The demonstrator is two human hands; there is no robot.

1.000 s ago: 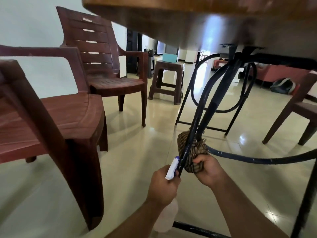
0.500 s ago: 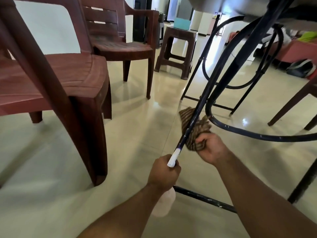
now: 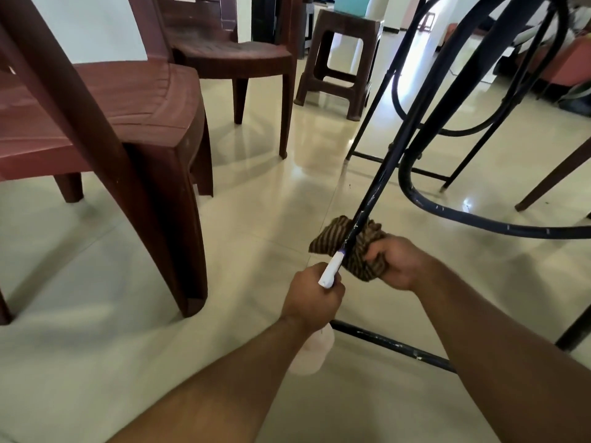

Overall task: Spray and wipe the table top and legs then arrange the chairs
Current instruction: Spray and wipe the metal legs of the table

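Observation:
A black metal table leg (image 3: 377,177) slants down from the upper right to the floor. My right hand (image 3: 396,262) presses a brown striped cloth (image 3: 358,251) around the leg's lower part. My left hand (image 3: 311,297) grips a spray bottle (image 3: 315,350) just left of the cloth; its white nozzle (image 3: 331,271) points up at the leg, and the pale bottle body hangs below my fist. The table top is out of view.
A maroon plastic chair (image 3: 121,100) stands close on the left, a second one (image 3: 236,55) behind it. A brown stool (image 3: 339,55) is at the back. A curved black brace (image 3: 479,219) and a floor bar (image 3: 393,346) belong to the table frame. Another chair's leg (image 3: 550,180) is right.
My view has tilted down, so the table top has left the frame. The cloth and my right hand have slid down the leg toward the floor, and the bottle stays beside them.

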